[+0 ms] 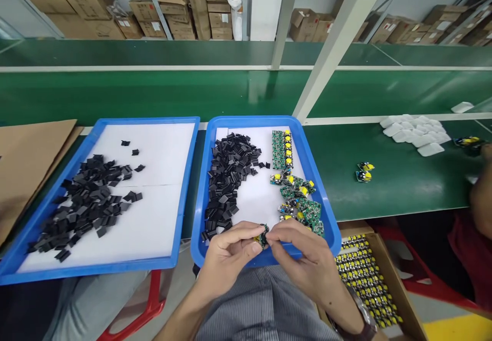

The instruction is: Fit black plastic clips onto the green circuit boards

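Your free lane: white lining between black pieces and circuit boards. Rim of the right blue tray bounds it; slanted post obstructs beyond.

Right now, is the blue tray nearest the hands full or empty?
Partly full: in the blue tray, black pieces are heaped on the left and circuit boards lie on the right, with bare white liner between.

Green rectangular circuit boards with yellow components line the blue plastic tray's right edge, flat black pieces its left.
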`<state>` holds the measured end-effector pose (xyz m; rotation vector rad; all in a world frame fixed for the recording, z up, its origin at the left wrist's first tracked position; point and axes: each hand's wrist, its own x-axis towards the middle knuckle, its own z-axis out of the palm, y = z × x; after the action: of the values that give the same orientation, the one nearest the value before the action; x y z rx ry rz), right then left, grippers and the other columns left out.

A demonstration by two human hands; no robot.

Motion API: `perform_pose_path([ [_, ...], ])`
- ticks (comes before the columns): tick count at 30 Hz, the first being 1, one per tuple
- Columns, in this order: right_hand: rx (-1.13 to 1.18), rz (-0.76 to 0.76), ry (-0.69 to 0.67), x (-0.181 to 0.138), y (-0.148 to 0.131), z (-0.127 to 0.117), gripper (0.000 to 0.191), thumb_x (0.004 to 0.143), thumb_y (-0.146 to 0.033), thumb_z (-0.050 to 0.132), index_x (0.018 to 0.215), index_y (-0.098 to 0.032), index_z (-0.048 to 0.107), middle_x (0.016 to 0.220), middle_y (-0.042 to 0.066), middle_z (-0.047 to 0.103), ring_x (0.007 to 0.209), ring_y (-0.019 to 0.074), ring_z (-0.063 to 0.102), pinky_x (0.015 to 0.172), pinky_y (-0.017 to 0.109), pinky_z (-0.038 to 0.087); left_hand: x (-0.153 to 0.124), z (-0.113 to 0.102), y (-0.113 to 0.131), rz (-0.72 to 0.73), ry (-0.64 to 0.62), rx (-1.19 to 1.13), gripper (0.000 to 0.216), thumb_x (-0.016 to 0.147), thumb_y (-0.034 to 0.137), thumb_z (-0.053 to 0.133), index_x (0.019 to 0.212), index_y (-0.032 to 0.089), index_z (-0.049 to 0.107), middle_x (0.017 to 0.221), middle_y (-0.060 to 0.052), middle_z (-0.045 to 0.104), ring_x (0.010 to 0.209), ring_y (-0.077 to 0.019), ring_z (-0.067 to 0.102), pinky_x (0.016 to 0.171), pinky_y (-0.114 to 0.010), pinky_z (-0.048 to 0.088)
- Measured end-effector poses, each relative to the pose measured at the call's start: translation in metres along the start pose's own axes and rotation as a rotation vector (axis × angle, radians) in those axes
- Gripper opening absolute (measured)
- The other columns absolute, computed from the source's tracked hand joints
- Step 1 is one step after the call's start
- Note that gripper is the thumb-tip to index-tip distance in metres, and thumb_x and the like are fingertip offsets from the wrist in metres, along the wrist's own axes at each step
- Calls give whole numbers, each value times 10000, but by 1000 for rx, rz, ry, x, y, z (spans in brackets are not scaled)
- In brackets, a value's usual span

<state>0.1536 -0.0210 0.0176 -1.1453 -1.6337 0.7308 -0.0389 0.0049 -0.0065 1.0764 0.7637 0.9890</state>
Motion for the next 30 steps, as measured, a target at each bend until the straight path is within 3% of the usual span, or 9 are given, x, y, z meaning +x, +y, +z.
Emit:
perform_pose_path([
  [5,-116,-65,-36,0,3,1,261,965,-26,618,1113,-220,710,964,58,740,895,198,687,861,387,567,2,5,0,33,30,79,288,932,160,764,1176,301,825,1082,-62,765,1013,-157,706,888,-234,577],
  [10,96,101,29,0,11,7,207,952,-77,661,1021,-247,756,868,15,727,796,167,685,723,307,559,1,4,-1,41,25,148,300,955,192,740,1224,311,802,1042,-66,733,957,-160,693,830,-255,597],
  [12,149,160,64,-2,14,8,185,947,-94,673,987,-247,769,854,12,723,789,163,679,714,296,552,-1,3,0,30,-11,170,334,944,200,753,1255,317,786,1089,-75,723,1004,-171,698,852,-265,609],
  [16,200,239,88,-8,17,9,149,948,-125,686,968,-242,776,879,23,717,810,160,677,723,283,556,-3,1,2,-21,-50,199,389,913,186,782,1269,344,774,1384,-104,665,1137,-206,717,900,-284,634],
  [19,281,282,97,-12,17,14,132,945,-135,695,962,-241,772,851,15,700,770,154,677,691,275,565,-3,1,1,-42,-10,143,371,895,169,797,1221,347,798,1364,-92,712,1154,-225,741,929,-304,646],
  [23,280,218,150,-13,15,20,141,951,-119,683,979,-240,751,832,6,672,748,150,654,674,276,550,-4,3,1,-34,62,152,355,850,149,837,1163,316,828,1252,-89,774,997,-213,788,830,-274,672],
  [26,167,126,107,-11,12,16,177,970,-94,655,1032,-239,736,867,9,682,799,151,647,738,291,536,-6,3,1,-12,87,213,366,842,150,846,1168,316,827,1256,-90,774,831,-161,786,742,-237,668],
  [30,96,103,-6,-7,9,7,189,981,-86,636,1052,-236,726,877,2,673,784,140,631,708,278,506,-7,1,-3,38,89,250,392,845,143,843,1180,346,818,1272,-74,770,1025,-203,785,845,-244,658],
])
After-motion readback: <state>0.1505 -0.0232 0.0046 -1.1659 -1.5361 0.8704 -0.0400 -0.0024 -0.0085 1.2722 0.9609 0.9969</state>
